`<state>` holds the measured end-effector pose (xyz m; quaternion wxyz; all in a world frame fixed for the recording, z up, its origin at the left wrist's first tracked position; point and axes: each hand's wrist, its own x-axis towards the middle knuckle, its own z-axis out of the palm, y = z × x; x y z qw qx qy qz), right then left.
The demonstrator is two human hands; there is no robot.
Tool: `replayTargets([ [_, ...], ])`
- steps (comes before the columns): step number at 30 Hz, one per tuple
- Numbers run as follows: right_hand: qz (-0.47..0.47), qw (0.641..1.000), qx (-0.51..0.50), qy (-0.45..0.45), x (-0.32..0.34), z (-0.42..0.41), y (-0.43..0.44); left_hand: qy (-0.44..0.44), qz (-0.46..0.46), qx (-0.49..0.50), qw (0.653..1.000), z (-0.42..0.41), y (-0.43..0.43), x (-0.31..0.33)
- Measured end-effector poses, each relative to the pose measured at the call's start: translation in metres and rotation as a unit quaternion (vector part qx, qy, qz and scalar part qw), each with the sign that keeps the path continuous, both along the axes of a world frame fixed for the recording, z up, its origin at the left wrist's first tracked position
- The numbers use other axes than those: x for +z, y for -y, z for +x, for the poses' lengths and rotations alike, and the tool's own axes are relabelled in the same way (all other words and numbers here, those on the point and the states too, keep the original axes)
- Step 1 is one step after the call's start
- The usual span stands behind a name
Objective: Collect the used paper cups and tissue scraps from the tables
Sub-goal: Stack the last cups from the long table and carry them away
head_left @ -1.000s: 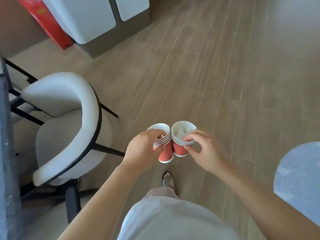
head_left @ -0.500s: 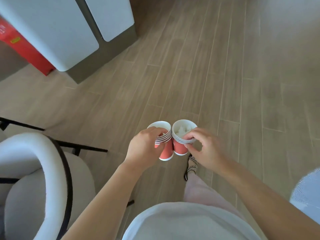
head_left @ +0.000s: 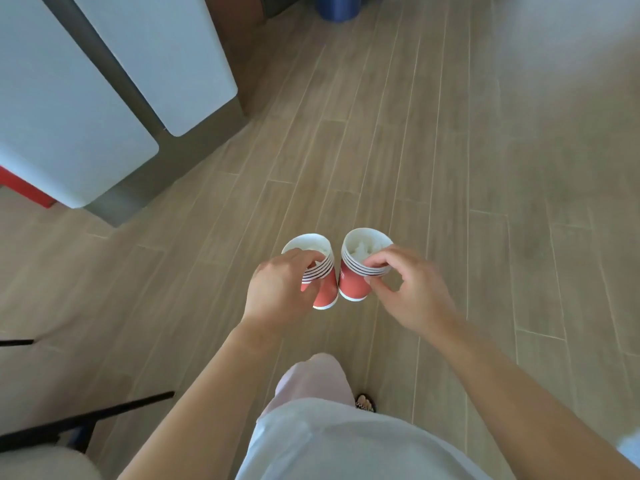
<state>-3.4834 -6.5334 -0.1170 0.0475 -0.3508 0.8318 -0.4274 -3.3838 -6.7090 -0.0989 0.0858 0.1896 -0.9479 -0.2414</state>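
each hand grips a stack of red cups: left hand (head_left: pixel 277 292) one stack (head_left: pixel 322 278), right hand (head_left: pixel 412 292) another (head_left: pixel 353 282), tissue (head_left: pixel 362 251) inside

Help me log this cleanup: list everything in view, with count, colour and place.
left stack of red white-rimmed paper cups: one, red, in left hand
right stack of red white-rimmed paper cups: one, red, in right hand
crumpled tissue scraps: several, white, inside right stack's top cup
rounded pale panels: two, whitish, upper left
red box-like object: one, red, left edge
blue round container: one, blue, top edge
wood-plank floor: one, light brown, underneath
black chair legs: two, black, lower left
left hand: one, grip on left stack
right hand: one, grip on right stack's rims
sandalled foot: one, bottom centre
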Motion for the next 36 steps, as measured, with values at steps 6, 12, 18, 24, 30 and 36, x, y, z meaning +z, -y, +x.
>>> replayTargets([
  [6,0.017,1.0,-0.005,0.001,-0.008,-0.11,0.059,-0.003,0.02,-0.001,1.0,-0.111,0.056,-0.015],
  [12,0.05,0.998,0.014,0.02,-0.011,-0.234,0.151,-0.001,0.028,0.016,0.999,-0.231,0.147,-0.019],
  [18,0.049,0.999,0.019,-0.001,0.001,-0.349,0.226,-0.007,0.001,0.004,1.0,-0.338,0.235,0.002],
  [24,0.017,0.999,-0.045,0.014,0.0,-0.448,0.273,0.013,0.0,-0.011,1.0,-0.438,0.292,0.004],
  [30,0.023,0.998,-0.046,0.03,-0.011,-0.573,0.324,0.026,-0.014,-0.041,0.999,-0.572,0.342,-0.006],
  [36,0.013,0.999,-0.042,0.005,-0.014,-0.726,0.368,0.032,-0.012,-0.055,0.998,-0.739,0.378,-0.008],
])
